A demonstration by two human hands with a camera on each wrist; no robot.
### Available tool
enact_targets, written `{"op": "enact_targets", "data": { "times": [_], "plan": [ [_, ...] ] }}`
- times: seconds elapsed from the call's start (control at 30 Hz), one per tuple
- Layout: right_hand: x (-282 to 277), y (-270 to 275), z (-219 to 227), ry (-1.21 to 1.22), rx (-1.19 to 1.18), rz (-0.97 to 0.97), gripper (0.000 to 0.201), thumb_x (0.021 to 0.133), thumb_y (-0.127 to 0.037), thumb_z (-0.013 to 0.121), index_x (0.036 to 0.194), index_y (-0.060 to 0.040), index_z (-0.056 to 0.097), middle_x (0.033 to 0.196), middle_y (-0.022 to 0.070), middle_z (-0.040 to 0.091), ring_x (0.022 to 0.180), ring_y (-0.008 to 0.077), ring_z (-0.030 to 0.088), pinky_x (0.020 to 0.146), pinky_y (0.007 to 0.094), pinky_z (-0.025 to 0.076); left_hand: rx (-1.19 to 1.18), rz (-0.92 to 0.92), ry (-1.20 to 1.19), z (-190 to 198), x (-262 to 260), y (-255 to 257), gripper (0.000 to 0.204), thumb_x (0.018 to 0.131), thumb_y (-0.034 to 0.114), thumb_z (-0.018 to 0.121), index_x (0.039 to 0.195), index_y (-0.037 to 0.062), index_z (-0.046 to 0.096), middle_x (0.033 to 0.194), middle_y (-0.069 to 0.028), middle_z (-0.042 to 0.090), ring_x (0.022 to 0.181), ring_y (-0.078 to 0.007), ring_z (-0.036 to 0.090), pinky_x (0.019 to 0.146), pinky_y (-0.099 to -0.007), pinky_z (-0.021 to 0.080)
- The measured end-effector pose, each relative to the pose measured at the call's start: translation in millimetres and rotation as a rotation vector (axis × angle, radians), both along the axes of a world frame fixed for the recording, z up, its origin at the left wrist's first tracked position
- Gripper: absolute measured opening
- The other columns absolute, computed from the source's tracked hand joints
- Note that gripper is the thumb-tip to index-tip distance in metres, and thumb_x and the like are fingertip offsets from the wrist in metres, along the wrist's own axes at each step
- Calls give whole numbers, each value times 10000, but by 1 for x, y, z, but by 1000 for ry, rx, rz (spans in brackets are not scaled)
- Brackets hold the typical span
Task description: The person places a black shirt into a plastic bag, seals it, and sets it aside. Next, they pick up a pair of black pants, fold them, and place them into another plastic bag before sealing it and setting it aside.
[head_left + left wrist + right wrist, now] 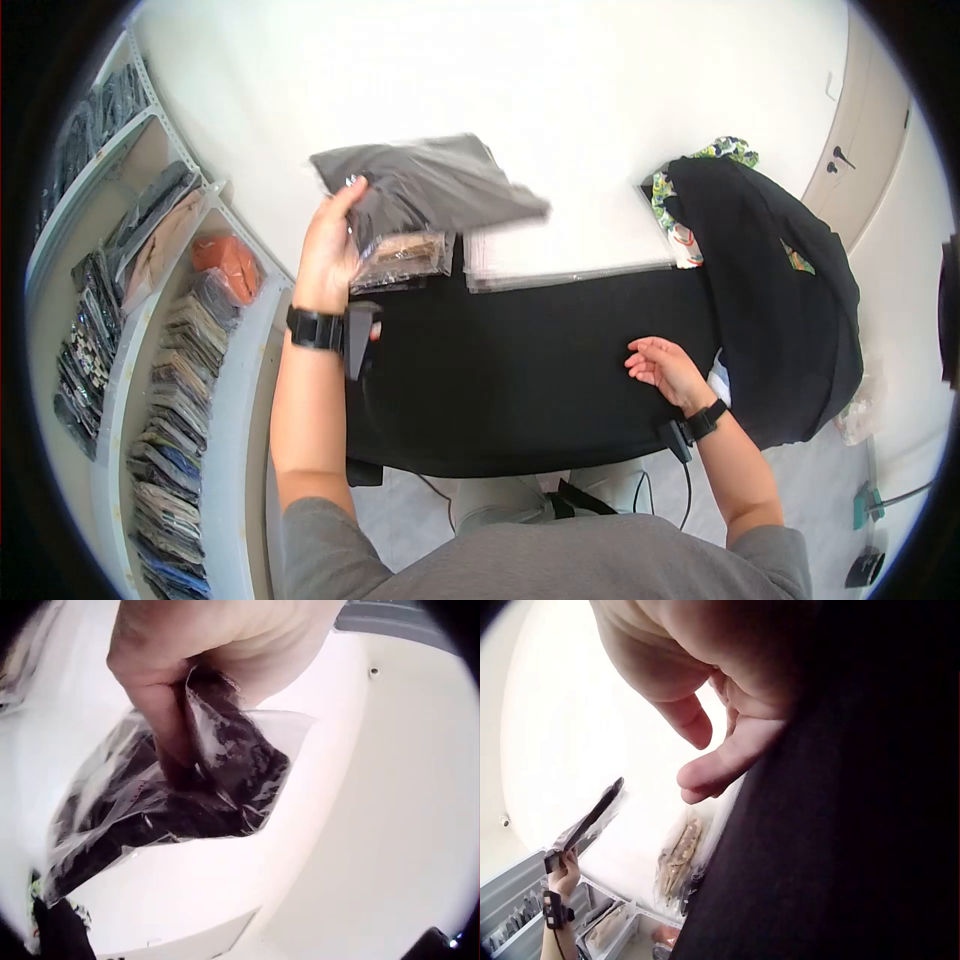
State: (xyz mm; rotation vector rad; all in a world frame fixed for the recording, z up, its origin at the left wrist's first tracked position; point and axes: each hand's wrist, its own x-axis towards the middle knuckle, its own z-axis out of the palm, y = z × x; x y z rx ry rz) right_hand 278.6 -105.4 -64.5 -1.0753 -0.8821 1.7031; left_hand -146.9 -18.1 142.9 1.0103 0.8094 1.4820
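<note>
My left hand [330, 240] grips the near left corner of a dark grey folded garment in a clear plastic bag [430, 185], raised above the far left part of the table. In the left wrist view the bagged garment [217, 757] bends where the thumb and fingers pinch it. My right hand [665, 368] hangs over the right side of the black-covered table [540, 370], its fingers loosely curled with nothing in them. The right wrist view shows that hand [712, 705] close over the black cloth, thumb and fingertips apart.
Behind the table's middle lies a stack of clear plastic bags [570, 255]. A bagged tan item [405, 258] sits below the raised garment. Black clothing [780, 310] with a patterned cloth [735, 150] is heaped at the right. Shelves [235, 390] of bagged garments stand at the left.
</note>
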Motion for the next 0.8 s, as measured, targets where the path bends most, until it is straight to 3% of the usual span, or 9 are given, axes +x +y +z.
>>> {"op": "enact_targets", "data": {
  "times": [0.1, 0.17, 0.3, 0.37, 0.57, 0.63, 0.67, 0.73, 0.8],
  "plan": [
    [-1, 1, 1, 2, 0, -9, 151, 943, -132, 482, 1003, -14, 556, 818, 104, 651, 683, 147, 640, 616, 225, 527, 152, 164, -235, -27, -27, 71, 175, 851, 162, 627, 960, 30, 591, 914, -85, 633, 890, -198, 609, 729, -385, 527],
    [-1, 1, -1, 2, 1, -45, 135, 938, -116, 481, 988, -15, 556, 802, 99, 647, 665, 142, 633, 605, 220, 525, 19, 111, -420, -54, -28, 98, 224, 834, 118, 637, 1022, 26, 558, 943, -93, 627, 887, -230, 606, 719, -413, 527],
    [-2, -1, -4, 26, 36, -92, 117, 934, -105, 481, 959, -17, 553, 779, 94, 639, 630, 139, 621, 575, 220, 520, 23, 530, -85, -149, -41, 165, 212, 872, 146, 580, 998, -24, 569, 932, -93, 619, 826, -213, 609, 642, -301, 520],
    [-3, -1, -2, 36, 45, -107, 114, 934, -101, 479, 955, -17, 552, 780, 100, 640, 623, 139, 620, 567, 222, 519, -199, 538, -306, -154, -40, 177, 354, 811, 84, 636, 1109, 18, 459, 991, -133, 582, 832, -238, 602, 592, -312, 507],
    [-2, 0, -2, 59, 25, -113, 108, 933, -94, 479, 945, -20, 557, 777, 99, 641, 619, 138, 618, 566, 222, 516, -120, 501, -430, -131, -23, 171, 435, 833, 187, 666, 1149, 5, 428, 1015, -131, 580, 946, -235, 574, 680, -362, 506],
    [-2, 1, -3, 53, 25, -110, 108, 933, -94, 477, 948, -22, 557, 776, 98, 641, 618, 136, 617, 564, 220, 513, -99, 165, -482, -122, -27, 162, 487, 833, 265, 678, 1174, 11, 442, 1078, -161, 575, 964, -271, 584, 736, -378, 520],
    [-2, 2, -3, 45, 29, -109, 108, 933, -93, 476, 950, -24, 558, 775, 96, 641, 617, 135, 616, 562, 217, 510, -102, 167, -480, -116, -29, 152, 487, 833, 265, 678, 1174, 11, 442, 1078, -161, 575, 964, -271, 584, 736, -378, 520],
    [-2, 1, -3, 52, 34, -111, 109, 933, -91, 474, 950, -25, 559, 776, 95, 642, 616, 133, 614, 559, 215, 506, -417, 169, -106, -91, -25, 114, 481, 828, 319, 680, 1145, 9, 492, 1037, -167, 602, 858, -268, 626, 698, -338, 547],
    [-3, -1, -3, 58, 33, -116, 109, 933, -89, 472, 951, -26, 559, 776, 93, 642, 616, 130, 613, 557, 212, 502, -475, 105, 60, -96, -39, 107, 459, 824, 333, 681, 1104, 9, 516, 987, -157, 616, 788, -248, 636, 645, -304, 551]
  ]
}}
